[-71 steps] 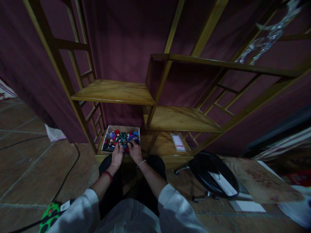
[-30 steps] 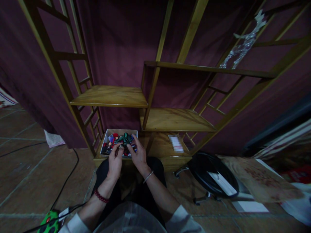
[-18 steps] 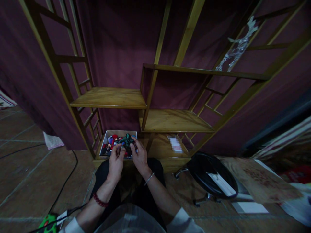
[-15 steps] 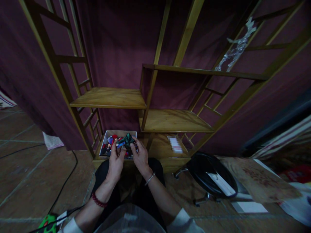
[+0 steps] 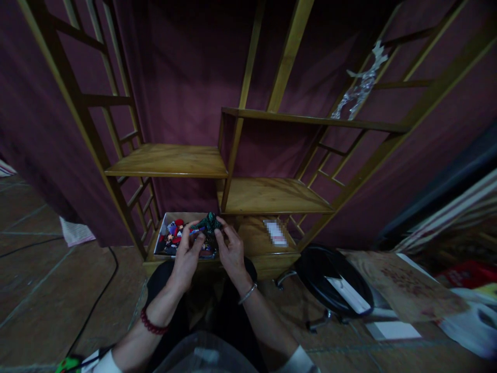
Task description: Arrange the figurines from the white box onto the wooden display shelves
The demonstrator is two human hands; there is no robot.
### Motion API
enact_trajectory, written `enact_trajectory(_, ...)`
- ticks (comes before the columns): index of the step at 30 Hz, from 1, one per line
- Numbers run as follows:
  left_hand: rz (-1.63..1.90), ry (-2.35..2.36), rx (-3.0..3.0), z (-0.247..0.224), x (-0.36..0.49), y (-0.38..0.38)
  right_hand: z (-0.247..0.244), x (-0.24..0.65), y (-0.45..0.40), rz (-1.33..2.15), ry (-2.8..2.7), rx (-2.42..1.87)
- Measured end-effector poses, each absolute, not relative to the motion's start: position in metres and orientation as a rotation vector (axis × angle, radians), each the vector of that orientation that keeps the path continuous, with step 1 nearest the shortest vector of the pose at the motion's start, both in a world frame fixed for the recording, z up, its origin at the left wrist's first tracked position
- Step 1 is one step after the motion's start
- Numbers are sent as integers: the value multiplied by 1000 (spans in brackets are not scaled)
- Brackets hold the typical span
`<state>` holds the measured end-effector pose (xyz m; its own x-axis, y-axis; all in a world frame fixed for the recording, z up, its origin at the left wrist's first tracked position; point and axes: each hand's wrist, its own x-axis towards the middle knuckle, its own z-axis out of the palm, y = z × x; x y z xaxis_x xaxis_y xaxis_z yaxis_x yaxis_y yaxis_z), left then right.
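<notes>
A dark green figure is held between my two hands, above the right part of a white box. My left hand, with a red bead bracelet at its wrist, has its fingers curled at the figure's left side. On the figure's right side, my right hand pinches it with thumb and fingers. Several small colourful figures, red, blue and black, lie in the box. The box rests on the bottom board of a wooden shelf unit, at its left end.
Wooden shelves rise over the box. A blurred white paper lies on the bottom board. Clear wrapping stands on the upper right shelf. A black stool is at the right. A cable crosses the floor at left.
The green figure and both hands have shifted slightly right relative to the box, and more of the box's contents shows. The whole view has turned a little.
</notes>
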<state>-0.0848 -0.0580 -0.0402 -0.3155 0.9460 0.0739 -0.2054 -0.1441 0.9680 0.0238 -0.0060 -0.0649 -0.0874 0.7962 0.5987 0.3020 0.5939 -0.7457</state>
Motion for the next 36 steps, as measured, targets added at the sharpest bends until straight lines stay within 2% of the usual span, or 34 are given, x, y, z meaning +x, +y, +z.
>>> enact_trajectory(19, 1403, 1265, 1278, 3, -66, -48, -32, 67, -11, 617, -1499, -913)
enact_trajectory(36, 1438, 1057, 1292, 42, -38, -35, 0, 94, -24, 637, -1451, -875)
